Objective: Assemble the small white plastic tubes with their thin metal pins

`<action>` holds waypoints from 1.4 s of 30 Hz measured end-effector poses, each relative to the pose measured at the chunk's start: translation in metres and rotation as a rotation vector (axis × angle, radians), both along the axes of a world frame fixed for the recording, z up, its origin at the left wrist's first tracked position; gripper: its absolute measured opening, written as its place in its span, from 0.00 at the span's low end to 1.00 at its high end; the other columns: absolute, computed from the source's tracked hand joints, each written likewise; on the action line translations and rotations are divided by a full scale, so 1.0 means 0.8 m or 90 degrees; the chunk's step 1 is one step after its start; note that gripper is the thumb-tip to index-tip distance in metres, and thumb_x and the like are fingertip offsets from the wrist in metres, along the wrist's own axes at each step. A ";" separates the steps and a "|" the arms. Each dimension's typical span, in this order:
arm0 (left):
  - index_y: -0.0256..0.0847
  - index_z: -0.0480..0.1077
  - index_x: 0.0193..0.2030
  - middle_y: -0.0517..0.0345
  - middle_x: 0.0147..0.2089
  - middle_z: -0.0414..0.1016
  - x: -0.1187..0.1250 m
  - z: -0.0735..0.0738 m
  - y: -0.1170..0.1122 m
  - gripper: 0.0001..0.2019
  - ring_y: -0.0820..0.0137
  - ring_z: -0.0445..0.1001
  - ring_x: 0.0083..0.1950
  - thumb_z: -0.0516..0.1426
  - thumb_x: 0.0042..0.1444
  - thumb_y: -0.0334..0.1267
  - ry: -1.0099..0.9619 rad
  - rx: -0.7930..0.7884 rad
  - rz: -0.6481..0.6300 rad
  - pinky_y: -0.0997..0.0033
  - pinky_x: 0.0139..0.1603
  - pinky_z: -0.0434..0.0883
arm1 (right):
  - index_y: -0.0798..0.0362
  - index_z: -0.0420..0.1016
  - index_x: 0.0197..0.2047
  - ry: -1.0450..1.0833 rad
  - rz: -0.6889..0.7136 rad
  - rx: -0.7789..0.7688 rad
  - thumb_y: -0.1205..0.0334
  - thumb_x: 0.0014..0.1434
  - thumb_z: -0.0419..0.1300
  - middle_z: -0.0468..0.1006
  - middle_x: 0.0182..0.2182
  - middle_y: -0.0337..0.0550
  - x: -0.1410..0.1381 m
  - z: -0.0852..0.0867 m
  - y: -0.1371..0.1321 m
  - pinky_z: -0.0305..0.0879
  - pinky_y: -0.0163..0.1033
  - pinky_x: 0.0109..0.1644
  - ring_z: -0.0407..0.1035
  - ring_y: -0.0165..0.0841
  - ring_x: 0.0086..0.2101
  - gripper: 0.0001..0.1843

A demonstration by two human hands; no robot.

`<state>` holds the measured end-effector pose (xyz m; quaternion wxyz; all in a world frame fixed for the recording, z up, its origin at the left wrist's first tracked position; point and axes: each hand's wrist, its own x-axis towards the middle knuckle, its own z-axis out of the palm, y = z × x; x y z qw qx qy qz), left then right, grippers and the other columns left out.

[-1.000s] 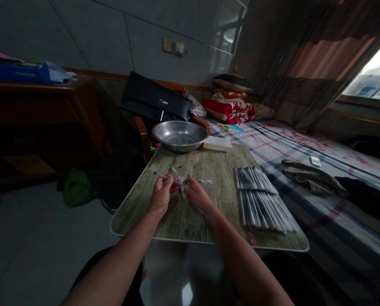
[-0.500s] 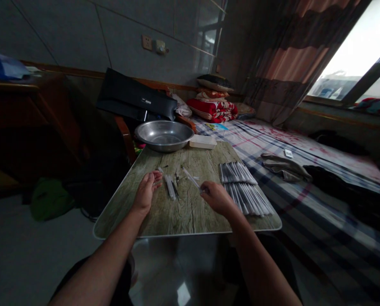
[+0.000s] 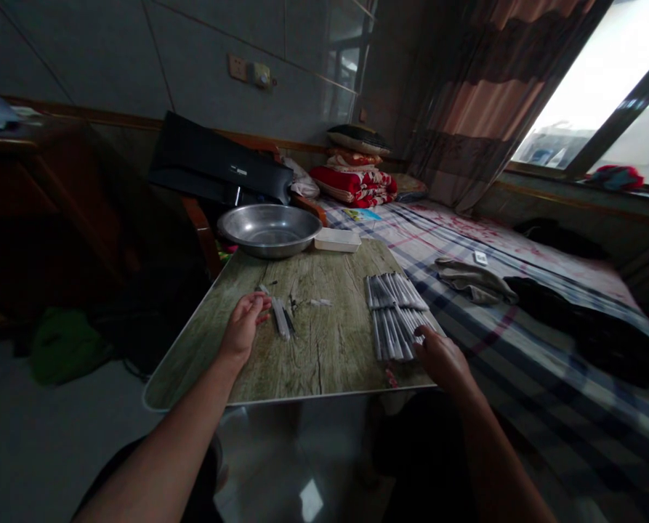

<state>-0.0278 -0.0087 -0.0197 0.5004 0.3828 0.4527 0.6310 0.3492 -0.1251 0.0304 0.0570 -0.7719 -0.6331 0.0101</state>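
My right hand (image 3: pixel 442 357) is at the near right corner of the table, fingers curled together over the right end of the lower row of pens (image 3: pixel 392 334). It appears to pinch a slim pen there, mostly hidden by the fingers. The pens are pale, see-through and laid side by side in two overlapping rows. My left hand (image 3: pixel 242 325) hovers over the table's left side, palm inward, fingers loosely apart with nothing gripped. Just right of it lie several clear pen barrels (image 3: pixel 280 319) and dark thin pieces. Small whitish parts (image 3: pixel 320 302) are scattered mid-table.
A steel basin (image 3: pixel 269 231) and a white plastic tray (image 3: pixel 337 240) stand at the far end of the wood-patterned table (image 3: pixel 329 363). A bed (image 3: pixel 411 236) with clothes runs along the right. Behind the basin, a black monitor (image 3: pixel 220 163) leans on a chair.
My right hand has carried a clear pen from mid-table rightward to the rows of pens. The left hand stays beside the loose barrels, its fingers a little more curled. The view has shifted slightly right.
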 end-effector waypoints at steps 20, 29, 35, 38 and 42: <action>0.39 0.70 0.40 0.53 0.40 0.76 -0.013 -0.001 0.005 0.20 0.68 0.74 0.41 0.63 0.44 0.50 -0.027 0.002 0.060 0.73 0.35 0.70 | 0.54 0.73 0.40 0.100 0.181 0.090 0.61 0.59 0.55 0.75 0.36 0.45 -0.108 0.024 0.037 0.56 0.35 0.39 0.68 0.33 0.35 0.08; 0.38 0.70 0.39 0.53 0.40 0.75 -0.016 -0.001 0.012 0.19 0.70 0.73 0.38 0.63 0.44 0.48 -0.073 -0.034 0.076 0.75 0.33 0.69 | 0.52 0.77 0.41 0.132 0.192 0.031 0.71 0.59 0.51 0.77 0.39 0.48 -0.199 -0.015 0.179 0.57 0.34 0.42 0.70 0.34 0.40 0.14; 0.37 0.70 0.37 0.53 0.38 0.75 -0.023 0.000 0.016 0.18 0.73 0.72 0.33 0.62 0.45 0.50 -0.103 -0.033 0.082 0.75 0.30 0.69 | 0.52 0.78 0.44 0.122 0.162 0.062 0.63 0.60 0.53 0.74 0.44 0.52 -0.229 -0.050 0.210 0.57 0.40 0.47 0.65 0.40 0.45 0.14; 0.37 0.70 0.37 0.54 0.37 0.75 -0.025 0.001 0.017 0.18 0.73 0.71 0.32 0.62 0.45 0.49 -0.108 -0.031 0.084 0.75 0.29 0.68 | 0.45 0.75 0.50 0.124 0.211 0.106 0.60 0.60 0.54 0.70 0.51 0.48 -0.245 -0.063 0.202 0.54 0.44 0.50 0.59 0.43 0.50 0.17; 0.38 0.70 0.36 0.55 0.36 0.75 -0.026 0.004 0.014 0.17 0.73 0.71 0.32 0.61 0.46 0.49 -0.105 -0.032 0.081 0.74 0.30 0.68 | 0.38 0.71 0.56 0.105 0.314 0.122 0.63 0.62 0.51 0.66 0.57 0.41 -0.259 -0.073 0.193 0.45 0.50 0.57 0.53 0.43 0.54 0.21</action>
